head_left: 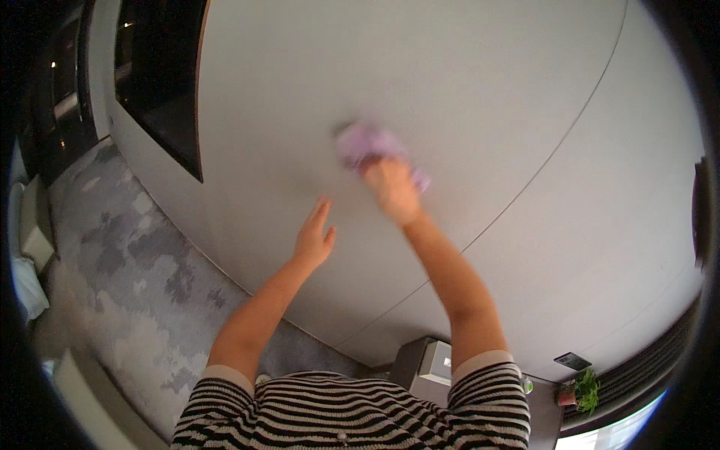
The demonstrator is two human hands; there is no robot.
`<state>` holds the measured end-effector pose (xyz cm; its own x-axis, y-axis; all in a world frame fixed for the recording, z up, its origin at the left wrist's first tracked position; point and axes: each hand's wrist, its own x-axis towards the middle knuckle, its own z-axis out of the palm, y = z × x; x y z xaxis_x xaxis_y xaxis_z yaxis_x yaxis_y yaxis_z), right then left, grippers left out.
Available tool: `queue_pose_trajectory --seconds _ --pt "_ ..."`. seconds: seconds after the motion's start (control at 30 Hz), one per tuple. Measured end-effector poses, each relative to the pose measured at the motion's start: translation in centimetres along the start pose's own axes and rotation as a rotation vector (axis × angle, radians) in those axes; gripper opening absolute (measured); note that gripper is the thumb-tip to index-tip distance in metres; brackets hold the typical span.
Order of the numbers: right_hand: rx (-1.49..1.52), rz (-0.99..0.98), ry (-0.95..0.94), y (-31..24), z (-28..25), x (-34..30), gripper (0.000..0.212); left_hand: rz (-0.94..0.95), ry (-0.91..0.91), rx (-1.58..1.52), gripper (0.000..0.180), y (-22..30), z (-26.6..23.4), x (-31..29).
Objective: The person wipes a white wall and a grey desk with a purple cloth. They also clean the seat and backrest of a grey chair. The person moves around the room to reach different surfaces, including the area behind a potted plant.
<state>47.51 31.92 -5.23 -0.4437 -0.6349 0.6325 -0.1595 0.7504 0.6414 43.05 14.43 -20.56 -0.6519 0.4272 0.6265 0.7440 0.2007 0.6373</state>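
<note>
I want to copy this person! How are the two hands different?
The right hand grips a purple cloth against the pale wall; the left hand holds nothing. The right hand is closed and blurred; the left hand is open, fingers together. The right hand reaches higher. Both are bare and raised toward the wall.

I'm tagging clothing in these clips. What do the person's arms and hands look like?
Both forearms are bare. Short black-and-white striped sleeves end in pale cuffs above the elbows. The left hand and right hand show no gloves, watch or rings; the right is blurred.
</note>
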Motion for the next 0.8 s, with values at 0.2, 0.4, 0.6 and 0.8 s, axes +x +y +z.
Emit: queue_pose_trajectory --seconds 0.2,0.4,0.6,0.8 --pt "0.507 -0.029 -0.719 -10.3 3.1 -9.0 0.020 -0.008 0.131 0.006 0.055 -2.6 -3.3 -2.9" --pt "-0.139 0.136 -0.081 5.4 -7.7 1.5 0.033 -0.033 0.087 0.066 0.055 -1.2 -4.4 -2.4" --pt "-0.512 0.173 0.775 22.1 -20.9 9.4 0.029 -0.028 -0.066 0.063 0.055 1.4 -2.8 -1.8" --pt "-0.729 0.466 0.558 24.4 -20.5 8.8 0.032 0.066 -0.074 0.061 0.055 -0.3 -4.0 -0.7"
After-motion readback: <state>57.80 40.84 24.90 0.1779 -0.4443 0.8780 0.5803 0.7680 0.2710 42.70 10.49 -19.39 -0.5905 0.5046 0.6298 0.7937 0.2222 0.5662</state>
